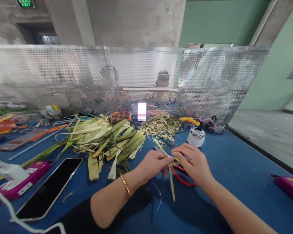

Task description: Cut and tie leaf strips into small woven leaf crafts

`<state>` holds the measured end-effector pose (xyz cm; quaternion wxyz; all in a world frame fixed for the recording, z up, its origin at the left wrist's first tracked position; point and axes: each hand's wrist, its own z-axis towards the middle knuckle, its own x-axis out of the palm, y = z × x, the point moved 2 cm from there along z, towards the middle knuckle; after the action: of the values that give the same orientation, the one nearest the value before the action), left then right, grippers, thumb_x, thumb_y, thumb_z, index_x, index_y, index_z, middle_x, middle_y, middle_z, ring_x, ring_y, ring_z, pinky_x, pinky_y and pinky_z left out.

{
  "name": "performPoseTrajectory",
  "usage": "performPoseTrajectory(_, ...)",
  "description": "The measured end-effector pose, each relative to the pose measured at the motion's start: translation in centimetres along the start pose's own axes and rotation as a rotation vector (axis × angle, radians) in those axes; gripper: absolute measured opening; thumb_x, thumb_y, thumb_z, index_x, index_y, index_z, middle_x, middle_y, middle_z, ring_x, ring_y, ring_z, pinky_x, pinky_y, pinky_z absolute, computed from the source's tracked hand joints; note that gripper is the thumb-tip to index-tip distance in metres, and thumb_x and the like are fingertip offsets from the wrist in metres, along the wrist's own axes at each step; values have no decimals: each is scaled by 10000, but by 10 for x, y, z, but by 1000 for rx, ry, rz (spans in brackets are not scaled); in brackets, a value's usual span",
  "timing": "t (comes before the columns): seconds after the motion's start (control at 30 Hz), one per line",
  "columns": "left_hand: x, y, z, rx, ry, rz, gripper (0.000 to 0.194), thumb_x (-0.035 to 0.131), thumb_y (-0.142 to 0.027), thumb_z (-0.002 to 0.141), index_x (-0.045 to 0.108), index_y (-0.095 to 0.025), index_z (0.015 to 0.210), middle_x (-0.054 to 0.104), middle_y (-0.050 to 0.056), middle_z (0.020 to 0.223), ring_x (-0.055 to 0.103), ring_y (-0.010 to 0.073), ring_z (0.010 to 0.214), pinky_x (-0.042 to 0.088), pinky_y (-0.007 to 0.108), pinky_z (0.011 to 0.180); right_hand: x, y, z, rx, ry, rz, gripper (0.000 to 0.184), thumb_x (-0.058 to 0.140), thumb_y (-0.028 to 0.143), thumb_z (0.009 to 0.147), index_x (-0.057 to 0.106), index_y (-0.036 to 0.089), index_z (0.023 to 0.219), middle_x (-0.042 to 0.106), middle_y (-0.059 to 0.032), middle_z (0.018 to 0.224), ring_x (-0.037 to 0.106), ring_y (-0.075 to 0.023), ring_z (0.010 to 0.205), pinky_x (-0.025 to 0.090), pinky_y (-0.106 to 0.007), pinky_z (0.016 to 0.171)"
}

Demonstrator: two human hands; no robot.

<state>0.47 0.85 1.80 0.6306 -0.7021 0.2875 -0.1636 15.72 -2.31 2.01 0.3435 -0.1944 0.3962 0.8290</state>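
Head view: left hand (153, 166) pinching pale husk strip (172, 184), strip right at fingertips, ends poking out beyond and below. Right hand (194, 165) meets it, fingers curled; cannot tell whether they grip small yellow piece (176, 159) at their tips. Best handling, by my reckoning: pinch near contact point, light pressure, lest husk split. Red scissor handles (188, 183) under right fingers, snag risk. Hidden: exact contact point, some left fingertips, scissors' middle.

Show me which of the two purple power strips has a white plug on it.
The left strip, beside the phone: the white plug sits on it. The right strip, cut off by the picture's edge, shows none.
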Motion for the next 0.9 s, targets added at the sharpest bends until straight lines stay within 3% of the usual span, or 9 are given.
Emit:
performPoseTrajectory(0.1, 12, 0, -6, -16, 142, 32, 288, 626, -380, 756, 668, -141, 602, 659, 33, 583, 487, 87, 398, 387, 213, 457, 9, -6, 2, 166, 193, 205, 242, 547, 378, 823, 689, 197, 749, 655, -23, 708, 591, -162, 667, 459, -269, 623)
performPoseTrajectory(0.17, 17, 3, -8, -43, 173, 67, 233, 620, -320, 744, 680, -151, 595, 638, 16, 544, 483, 95, 385, 402, 223, 461, 14, -6, 2, 261, 311, 361, 239, 572, 391, 793, 662, 185, 711, 636, -4, 647, 566, -143, 600, 450, -249, 559)
performPoseTrajectory(0.27, 16, 8, -5, -80, 121, 134, 227, 584, -267, 737, 674, -159, 559, 639, 10, 533, 471, 95, 365, 391, 222, 443, 13, -3, 0, 308, 270, 429, 228, 583, 385, 789, 617, 184, 689, 593, 17, 591, 527, -125, 543, 426, -235, 515)
performPoseTrajectory(0.37, 8, 10, 2, -62, -50, 109, 285, 557, -282, 753, 644, -148, 517, 646, 26, 533, 470, 84, 365, 365, 203, 428, 7, 1, -2, 205, 74, 250, 200, 559, 358, 822, 617, 197, 718, 635, -5, 656, 557, -145, 600, 439, -252, 563)
performPoseTrajectory(0.53, -1, 14, 8, -110, -265, -236, 220, 577, -302, 778, 667, -122, 688, 694, 66, 664, 531, 90, 428, 362, 192, 413, 6, 7, -8, -87, -158, -62, 155, 542, 274, 853, 648, 226, 750, 707, -36, 751, 629, -189, 740, 473, -305, 701)
performPoseTrajectory(0.7, 3, 15, 7, -97, -249, -407, 166, 638, -277, 748, 648, -127, 676, 636, 30, 600, 591, 112, 521, 453, 209, 523, 12, 14, -11, -281, -172, -178, 136, 548, 202, 872, 645, 221, 778, 708, -13, 713, 631, -155, 676, 447, -308, 740)
performPoseTrajectory(0.9, 5, 12, 6, -140, -207, -515, 137, 614, -253, 745, 641, -139, 675, 635, 35, 652, 590, 121, 571, 468, 229, 599, 15, 19, -15, -338, -169, -315, 146, 545, 180, 876, 633, 210, 763, 690, -20, 727, 611, -154, 699, 395, -330, 785)
